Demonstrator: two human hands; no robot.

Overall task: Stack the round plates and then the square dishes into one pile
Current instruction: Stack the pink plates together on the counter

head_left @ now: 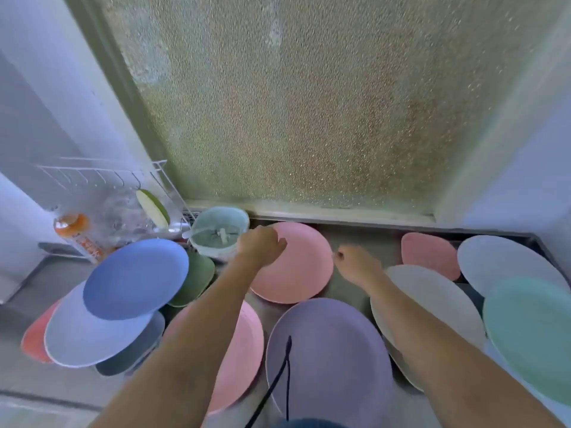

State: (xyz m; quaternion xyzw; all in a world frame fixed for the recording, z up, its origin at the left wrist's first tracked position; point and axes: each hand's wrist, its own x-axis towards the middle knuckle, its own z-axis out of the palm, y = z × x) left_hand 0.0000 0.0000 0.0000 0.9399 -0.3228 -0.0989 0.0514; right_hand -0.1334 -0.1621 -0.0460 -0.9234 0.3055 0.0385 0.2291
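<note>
Many coloured plates lie spread over a grey counter. A pink round plate [296, 270] sits at the back centre. My left hand [261, 245] curls over its far left rim, and my right hand [355, 262] pinches its right edge. Nearer me lie a purple round plate [327, 359] and another pink plate [244, 344], partly under my left forearm. On the left a blue plate [136, 278] overlaps a pale lavender plate [89, 338]. A pink squarish dish [429, 254] sits at the back right.
A green dish [194, 281], a red dish [34, 335] and a dark grey plate [136, 350] peek out on the left. Beige [432, 304], pale grey [506, 264] and mint [531, 332] plates fill the right. A mint blender jar [219, 233], an orange bottle [77, 236] and a wire rack [108, 177] stand at the back left.
</note>
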